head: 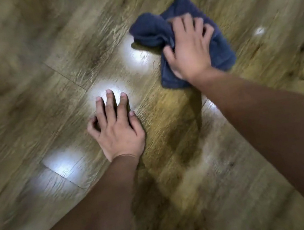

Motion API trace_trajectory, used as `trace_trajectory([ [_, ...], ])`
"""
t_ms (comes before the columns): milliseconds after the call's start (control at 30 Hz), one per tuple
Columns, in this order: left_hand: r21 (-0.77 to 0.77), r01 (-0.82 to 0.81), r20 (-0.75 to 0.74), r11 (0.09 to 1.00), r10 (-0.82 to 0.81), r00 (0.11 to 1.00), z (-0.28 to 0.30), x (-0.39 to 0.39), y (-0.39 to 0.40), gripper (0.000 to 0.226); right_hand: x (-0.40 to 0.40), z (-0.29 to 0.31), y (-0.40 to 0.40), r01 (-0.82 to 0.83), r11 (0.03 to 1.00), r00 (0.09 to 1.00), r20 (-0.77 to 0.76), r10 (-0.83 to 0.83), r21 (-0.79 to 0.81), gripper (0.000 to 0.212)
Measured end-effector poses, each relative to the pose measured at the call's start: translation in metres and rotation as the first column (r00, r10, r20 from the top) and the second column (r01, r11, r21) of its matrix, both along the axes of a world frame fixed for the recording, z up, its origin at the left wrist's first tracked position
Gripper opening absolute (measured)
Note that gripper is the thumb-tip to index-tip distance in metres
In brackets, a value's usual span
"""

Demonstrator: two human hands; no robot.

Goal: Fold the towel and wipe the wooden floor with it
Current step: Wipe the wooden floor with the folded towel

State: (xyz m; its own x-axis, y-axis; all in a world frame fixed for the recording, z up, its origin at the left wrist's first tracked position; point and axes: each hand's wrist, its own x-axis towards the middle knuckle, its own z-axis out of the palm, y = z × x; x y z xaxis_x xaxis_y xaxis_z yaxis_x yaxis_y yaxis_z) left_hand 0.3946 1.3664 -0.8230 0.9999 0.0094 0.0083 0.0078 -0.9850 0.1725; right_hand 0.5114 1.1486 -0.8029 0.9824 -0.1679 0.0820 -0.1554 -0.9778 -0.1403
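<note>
The dark blue towel (181,38) lies bunched on the wooden floor (41,76) at about one o'clock from the middle of the head view, its cloth rumpled into thick folds rather than laid flat, with one lobe pushed up toward eleven o'clock of the hand upon it and a flatter corner trailing toward five o'clock. The right hand (188,49) sits on top of the towel, palm down, its fingers (207,30) curled into the cloth and the thumb hooked against a fold at the hand's nine o'clock side, so it grips the towel and presses it to the boards. The right forearm runs off toward four o'clock and leaves the view at the right edge. The left hand (116,128) rests on bare floor at about seven o'clock from the towel and well apart from it, holding nothing; its fingers are spread and fairly straight, tips touching the planks, with the little finger bent somewhat more than the others. Its forearm stretches away toward seven o'clock to the bottom edge. Bright white patches of reflected light (137,53) shine on the boards, one just beside the towel's nine o'clock edge, one under the left fingertips, another at eight o'clock of the left hand. The outer parts of the floor are blurred.
</note>
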Motion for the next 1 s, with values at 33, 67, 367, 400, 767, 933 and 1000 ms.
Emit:
trace_trajectory([
  [33, -0.003, 0.004, -0.005, 1.0, -0.004, 1.0, 0.0, 0.0, -0.001, 0.049, 0.009, 0.0, -0.003, 0.012, 1.0, 1.0, 0.02, -0.012, -0.003, 0.051],
  [67, -0.006, 0.005, -0.009, 1.0, -0.005, 1.0, 0.0, 0.0, -0.002, 0.05, 0.015, -0.001, -0.005, 0.024, 1.0, 0.999, 0.037, -0.024, -0.005, 0.051],
  [367, 0.013, 0.027, -0.007, 1.0, -0.027, 1.0, 0.001, 0.001, -0.002, 0.05, -0.001, 0.002, 0.008, 0.095, 0.995, 0.994, 0.052, -0.096, 0.025, 0.046],
  [400, 0.011, 0.027, -0.007, 1.0, -0.027, 1.0, 0.002, 0.001, -0.002, 0.05, -0.009, 0.003, 0.013, 0.123, 0.992, 0.991, 0.053, -0.124, 0.021, 0.047],
  [767, -0.119, -0.011, -0.087, 0.993, 0.001, 0.996, 0.013, 0.004, 0.0, 0.051, -0.106, -0.004, 0.087, 0.15, 0.982, 0.982, 0.096, -0.161, 0.116, 0.054],
  [933, -0.243, 0.104, -0.2, 0.964, -0.154, 0.967, 0.028, 0.008, 0.037, 0.066, -0.108, -0.002, 0.089, 0.153, 0.984, 0.985, 0.069, -0.159, 0.087, 0.053],
  [1000, -0.148, 0.013, -0.272, 0.989, -0.053, 0.961, 0.036, 0.01, 0.071, 0.086, -0.107, 0.0, 0.088, 0.163, 0.983, 0.984, 0.064, -0.168, 0.081, 0.053],
])
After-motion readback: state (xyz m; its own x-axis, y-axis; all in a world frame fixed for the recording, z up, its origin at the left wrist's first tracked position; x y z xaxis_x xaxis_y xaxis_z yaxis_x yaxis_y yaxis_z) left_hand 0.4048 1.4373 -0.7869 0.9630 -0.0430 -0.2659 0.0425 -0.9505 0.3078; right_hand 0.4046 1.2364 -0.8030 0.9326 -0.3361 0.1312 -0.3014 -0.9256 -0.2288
